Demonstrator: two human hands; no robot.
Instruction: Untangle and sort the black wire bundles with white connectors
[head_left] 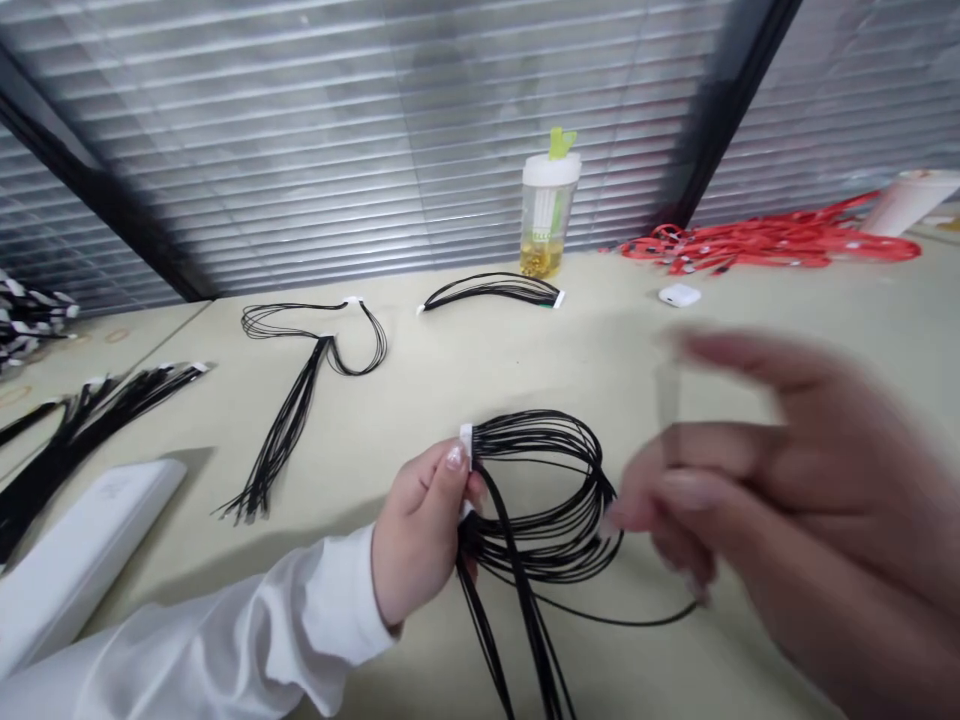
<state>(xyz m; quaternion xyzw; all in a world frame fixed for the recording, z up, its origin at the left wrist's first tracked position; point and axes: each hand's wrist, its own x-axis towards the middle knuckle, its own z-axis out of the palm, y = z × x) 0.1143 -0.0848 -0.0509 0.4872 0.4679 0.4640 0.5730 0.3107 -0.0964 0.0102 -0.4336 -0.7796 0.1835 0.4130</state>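
The left hand (420,530) is gripping a looped bundle of thin black wires (536,545) by its small white plastic connector (466,435), thumb pressing on top and fingers curling underneath, probably because pinching at this stiff end is keeping the springy loops gathered. Those loops are fanning out toward the right hand (780,480), while thicker black strands are hanging below the left hand. The right hand is blurring beside the loops, its fingers partly curled and thumb and forefinger spread apart; a single wire is curving out to its lower fingertips, but whether they are holding it I cannot tell. The wires are looking smooth, round and flexible, the connector flat and matte. Beyond the left hand, a black wire harness with a splayed tail (292,400) is lying on the smooth, pale tabletop (600,345), presumably set aside within reach. Farther beyond the right hand, a tangled heap of flat red cords (772,240) is sprawling, and a glossy white rounded case (679,295) is sitting nearer.
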